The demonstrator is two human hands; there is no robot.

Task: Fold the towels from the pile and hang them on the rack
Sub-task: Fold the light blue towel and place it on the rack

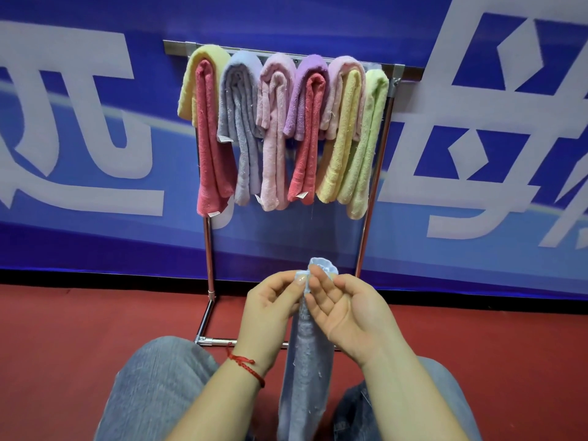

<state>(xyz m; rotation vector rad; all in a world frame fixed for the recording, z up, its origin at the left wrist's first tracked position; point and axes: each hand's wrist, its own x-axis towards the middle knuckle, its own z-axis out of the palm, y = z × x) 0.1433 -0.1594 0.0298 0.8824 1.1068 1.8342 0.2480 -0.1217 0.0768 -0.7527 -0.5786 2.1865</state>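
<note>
Red floor (79,329) under a chrome rack (208,249), folded towels (276,128) over its top bar.

There is only one view, from the person's head. It looks forward and down, facing the rack (286,62) from the front. The rack stands near, and the knees show just below it.

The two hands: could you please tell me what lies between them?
In the head view, the blue towel hangs between the left hand and right hand, its top edge pinched by both.
</note>
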